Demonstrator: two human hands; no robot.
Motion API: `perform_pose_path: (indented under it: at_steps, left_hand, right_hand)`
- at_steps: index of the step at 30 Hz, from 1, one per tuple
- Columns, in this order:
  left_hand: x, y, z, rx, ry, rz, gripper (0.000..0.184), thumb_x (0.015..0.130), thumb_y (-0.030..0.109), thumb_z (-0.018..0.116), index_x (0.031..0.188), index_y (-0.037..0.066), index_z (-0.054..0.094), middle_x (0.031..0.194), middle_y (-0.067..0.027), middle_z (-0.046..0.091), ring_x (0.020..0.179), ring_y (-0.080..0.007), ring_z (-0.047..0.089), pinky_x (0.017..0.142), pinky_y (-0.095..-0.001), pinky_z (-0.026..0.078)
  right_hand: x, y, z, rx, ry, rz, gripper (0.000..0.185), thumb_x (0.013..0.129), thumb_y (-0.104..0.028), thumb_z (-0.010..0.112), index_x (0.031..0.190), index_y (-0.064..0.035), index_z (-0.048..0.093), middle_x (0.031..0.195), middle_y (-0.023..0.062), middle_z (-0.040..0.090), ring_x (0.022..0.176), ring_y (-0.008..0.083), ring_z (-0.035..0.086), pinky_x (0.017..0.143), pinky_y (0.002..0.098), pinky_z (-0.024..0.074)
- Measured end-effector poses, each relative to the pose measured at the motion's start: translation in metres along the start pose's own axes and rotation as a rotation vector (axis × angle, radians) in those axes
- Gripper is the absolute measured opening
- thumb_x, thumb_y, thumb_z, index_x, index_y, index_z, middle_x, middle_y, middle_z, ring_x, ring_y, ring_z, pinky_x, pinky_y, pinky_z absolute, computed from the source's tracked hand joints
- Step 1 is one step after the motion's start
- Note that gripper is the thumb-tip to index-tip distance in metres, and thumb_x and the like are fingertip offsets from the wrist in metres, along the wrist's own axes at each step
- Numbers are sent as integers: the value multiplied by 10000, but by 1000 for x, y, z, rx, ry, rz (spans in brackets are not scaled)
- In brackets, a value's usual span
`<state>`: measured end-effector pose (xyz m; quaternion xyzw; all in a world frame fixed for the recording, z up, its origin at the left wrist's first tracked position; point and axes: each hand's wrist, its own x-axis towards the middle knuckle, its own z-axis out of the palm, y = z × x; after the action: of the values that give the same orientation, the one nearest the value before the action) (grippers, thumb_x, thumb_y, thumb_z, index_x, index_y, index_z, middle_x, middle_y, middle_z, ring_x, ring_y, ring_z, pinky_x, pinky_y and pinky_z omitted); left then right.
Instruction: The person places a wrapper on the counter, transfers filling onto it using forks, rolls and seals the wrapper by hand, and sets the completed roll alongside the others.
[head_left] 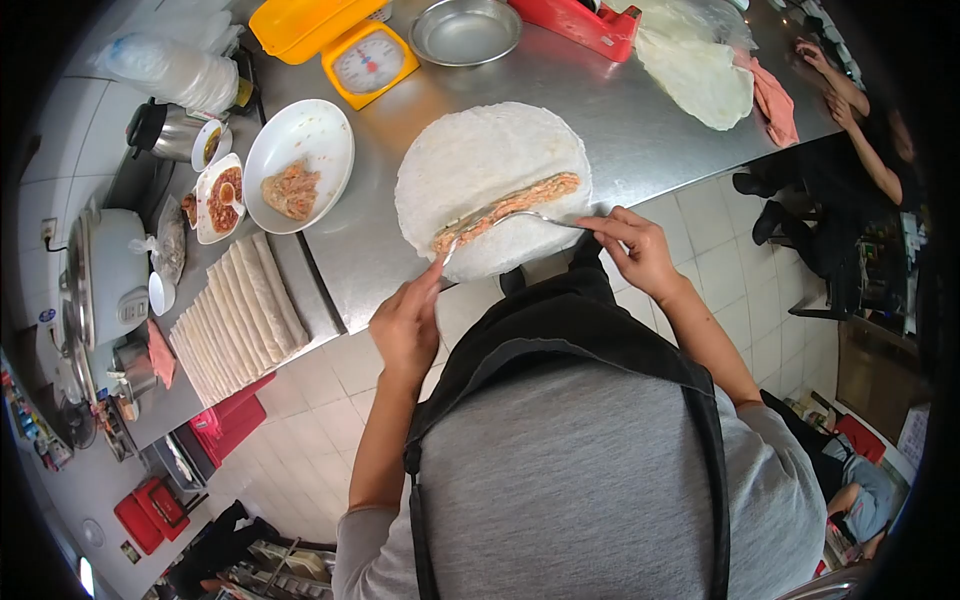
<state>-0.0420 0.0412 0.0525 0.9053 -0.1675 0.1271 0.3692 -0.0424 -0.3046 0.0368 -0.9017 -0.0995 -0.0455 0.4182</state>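
Observation:
A round white wrapper sheet (pixel 490 145) lies on the steel table, its near edge at the table's front. Across its lower part runs a long strip of orange-pink minced filling (pixel 510 207). My right hand (pixel 637 248) is closed on the handle of a spoon (pixel 550 217), whose head rests on the filling. My left hand (pixel 408 318) grips a second utensil, perhaps a fork or spoon (pixel 450 250), touching the strip's left end; its head is partly hidden in the filling. To the left, a white oval bowl (pixel 325 135) holds a lump of the same filling (pixel 292 190).
Rolled wrappers (pixel 240 315) lie in a row at the left. Behind stand a yellow scale (pixel 370 65), a metal bowl (pixel 465 32) and a red holder (pixel 590 25). More wrapper sheets (pixel 700 80) and a pink cloth (pixel 772 103) are at right. Another person's hands (pixel 840 85) show far right.

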Motion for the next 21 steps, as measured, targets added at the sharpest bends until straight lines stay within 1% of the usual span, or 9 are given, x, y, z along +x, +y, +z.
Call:
perform_pose_path:
  at_steps: [2, 5, 6, 9, 12, 15, 18, 21]
  left_hand:
    - [8, 3, 29, -16, 38, 107, 383, 880, -7, 704, 1218, 168, 738, 805, -108, 706, 620, -284, 653, 577, -371, 516]
    - [12, 12, 41, 47, -60, 73, 383, 885, -1, 698, 1227, 167, 731, 807, -115, 702, 622, -292, 652, 573, -376, 518]
    - [14, 14, 39, 27, -14, 111, 370, 887, 8, 698, 1220, 166, 735, 810, -110, 703, 618, -284, 650, 572, -375, 520]
    - [15, 18, 37, -4, -4, 84, 366, 888, 12, 698, 1217, 165, 737, 820, -105, 709, 626, -280, 654, 577, -376, 523]
    - [17, 16, 54, 52, -74, 93, 363, 888, 13, 695, 1217, 161, 738, 837, -108, 720, 656, -281, 674, 601, -377, 538]
    - [24, 23, 55, 35, -33, 126, 356, 891, 22, 694, 1215, 161, 739, 853, -109, 728, 689, -283, 693, 623, -377, 551]
    - [25, 24, 63, -24, -23, 117, 350, 894, 29, 693, 1214, 163, 739, 857, -105, 733, 706, -284, 702, 636, -381, 557]
    - [29, 29, 74, 9, -88, 143, 342, 905, 39, 679, 1217, 169, 737, 873, -103, 736, 708, -287, 699, 640, -387, 556]
  right_hand:
    - [-2, 2, -8, -37, -10, 39, 384, 892, -13, 677, 1207, -214, 767, 745, 67, 551, 633, 204, 541, 603, 337, 475]
    - [-7, 12, -15, -69, 13, 54, 388, 894, -11, 673, 1210, -216, 766, 750, 71, 559, 631, 210, 541, 601, 345, 470]
    - [-10, 16, -17, -76, 25, 56, 389, 895, -10, 672, 1211, -217, 766, 752, 72, 562, 629, 212, 540, 600, 348, 468]
    - [-17, 17, -23, -63, 54, 72, 393, 898, -10, 667, 1215, -220, 765, 747, 76, 562, 626, 219, 542, 600, 357, 466]
    - [-21, 18, -27, -89, 68, 107, 391, 901, -11, 664, 1217, -219, 764, 751, 78, 571, 631, 221, 551, 603, 357, 472]
    - [-24, 17, -35, -69, 90, 104, 382, 902, -16, 665, 1212, -215, 765, 759, 79, 579, 641, 220, 560, 605, 352, 477]
    - [-28, 25, -35, -88, 99, 106, 367, 903, -25, 667, 1203, -212, 767, 768, 74, 586, 642, 217, 562, 605, 345, 479]
    - [-31, 26, -37, -79, 108, 143, 348, 906, -42, 673, 1194, -211, 769, 765, 68, 580, 640, 215, 559, 606, 346, 475]
